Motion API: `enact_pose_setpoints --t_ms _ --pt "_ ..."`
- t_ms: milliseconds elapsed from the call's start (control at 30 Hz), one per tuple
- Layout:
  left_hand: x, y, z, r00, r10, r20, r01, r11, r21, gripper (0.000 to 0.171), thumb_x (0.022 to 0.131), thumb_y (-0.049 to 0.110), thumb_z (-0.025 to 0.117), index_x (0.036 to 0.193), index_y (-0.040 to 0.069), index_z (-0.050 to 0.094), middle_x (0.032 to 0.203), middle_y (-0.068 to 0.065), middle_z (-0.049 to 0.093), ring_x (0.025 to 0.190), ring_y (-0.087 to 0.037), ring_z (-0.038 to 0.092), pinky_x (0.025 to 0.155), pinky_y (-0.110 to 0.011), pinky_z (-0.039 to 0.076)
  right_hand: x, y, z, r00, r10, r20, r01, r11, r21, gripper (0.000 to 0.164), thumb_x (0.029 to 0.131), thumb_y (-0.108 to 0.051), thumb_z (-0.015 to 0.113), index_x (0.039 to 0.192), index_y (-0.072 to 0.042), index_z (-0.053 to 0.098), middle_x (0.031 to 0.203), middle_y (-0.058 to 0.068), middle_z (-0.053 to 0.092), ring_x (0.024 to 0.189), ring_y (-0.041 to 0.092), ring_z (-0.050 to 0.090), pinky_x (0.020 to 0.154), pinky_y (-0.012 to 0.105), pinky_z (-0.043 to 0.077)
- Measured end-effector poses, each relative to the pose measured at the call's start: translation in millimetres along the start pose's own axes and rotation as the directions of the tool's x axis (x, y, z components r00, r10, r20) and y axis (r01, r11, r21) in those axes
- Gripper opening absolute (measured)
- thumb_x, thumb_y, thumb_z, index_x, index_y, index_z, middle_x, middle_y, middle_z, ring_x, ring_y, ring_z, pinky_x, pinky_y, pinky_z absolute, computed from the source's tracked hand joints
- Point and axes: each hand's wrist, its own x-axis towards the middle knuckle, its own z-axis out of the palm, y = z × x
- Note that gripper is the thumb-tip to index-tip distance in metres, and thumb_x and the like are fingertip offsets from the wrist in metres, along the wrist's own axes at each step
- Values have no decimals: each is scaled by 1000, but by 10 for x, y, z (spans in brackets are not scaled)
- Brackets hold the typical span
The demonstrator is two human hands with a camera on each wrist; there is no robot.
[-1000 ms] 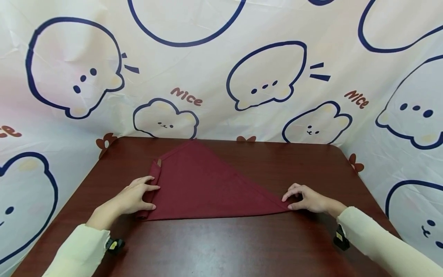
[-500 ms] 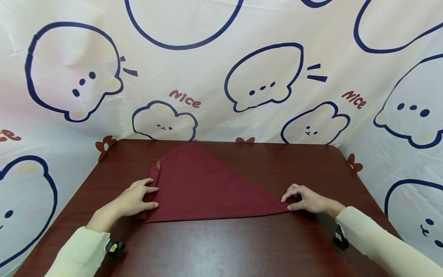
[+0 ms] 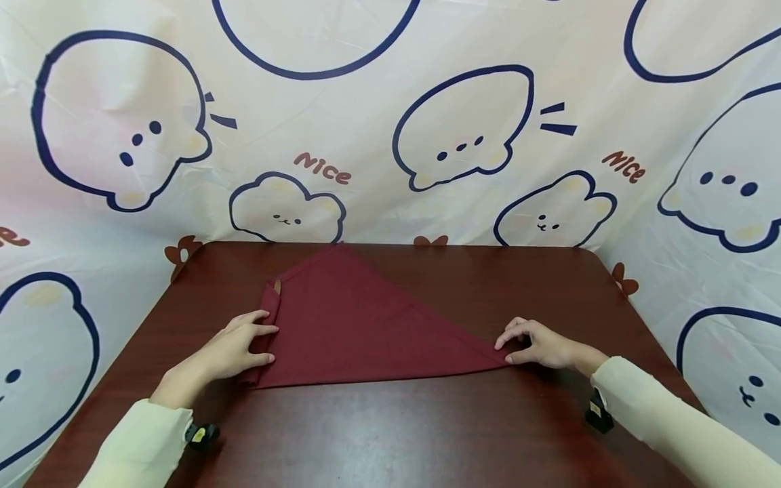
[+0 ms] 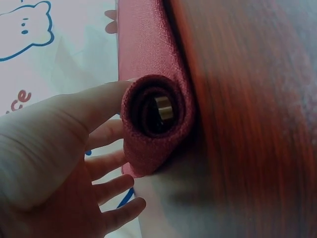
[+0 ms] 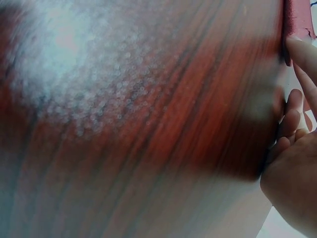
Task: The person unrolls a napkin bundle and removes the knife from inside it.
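A dark red cloth napkin (image 3: 366, 318) lies in a triangle on the table, its peak near the back edge. Its left side is wound into a roll (image 4: 158, 148). Something with a gold-coloured band (image 4: 164, 107) shows inside the roll's near end, and a small tan tip (image 3: 277, 287) pokes out at the far end; the rest is hidden by cloth. My left hand (image 3: 228, 349) rests over the roll, thumb and fairly straight fingers spread along it. At the opposite side my right hand (image 3: 546, 347) pinches the napkin's pointed right corner between thumb and fingers.
The brown wooden table (image 3: 390, 434) has rounded back corners. A pale sheet (image 3: 366, 122) with blue-outlined cartoon figures hangs behind it and along both sides. A black wrist camera (image 3: 203, 435) is strapped to the left forearm, another wrist camera (image 3: 599, 412) to the right.
The whole head view has shifted slightly. Both hands and the napkin keep nearly the same positions, with only small shifts of the left thumb on the roll.
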Motion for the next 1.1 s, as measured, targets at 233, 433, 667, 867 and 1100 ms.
enact_pose_setpoints --t_ms 233,433,667,867,1100 --pt "0 -23 -21 1000 -5 -3 5 1000 10 55 79 23 84 127 2 67 145 -32 48 134 -55 39 102 -72 39 2 -1 -5 1000 -1 2 1 1000 1 19 90 -21 77 108 -16 76 110 7 60 101 7 50 88 26 40" --pt "-21 -64 -46 1000 -21 -7 21 1000 -2 54 80 22 83 129 5 67 146 -32 47 134 -56 38 101 -74 38 0 -9 -6 1000 5 -1 -5 1000 2 19 90 -20 77 108 -15 76 110 7 60 101 7 50 88 26 40" --pt "-72 -114 -90 1000 -26 -9 26 999 -34 53 81 21 82 129 8 65 145 -34 46 134 -57 36 101 -76 36 3 -13 7 1000 9 0 -9 1000 6 19 90 -20 77 108 -15 76 111 7 60 101 9 50 88 26 39" --pt "-92 -160 -115 1000 -4 -12 4 998 -61 53 81 20 82 128 7 63 143 -35 47 132 -58 38 101 -75 36 2 -28 4 1000 21 1 -21 1000 12 19 90 -20 77 108 -15 76 111 8 60 101 8 49 87 26 39" --pt "-130 -212 -123 1000 17 -21 -19 996 -90 53 81 17 82 128 4 61 138 -31 54 128 -54 45 100 -72 39 -9 -24 10 1000 8 1 -8 1000 7 19 90 -21 76 108 -15 76 111 7 60 102 7 49 88 26 39"
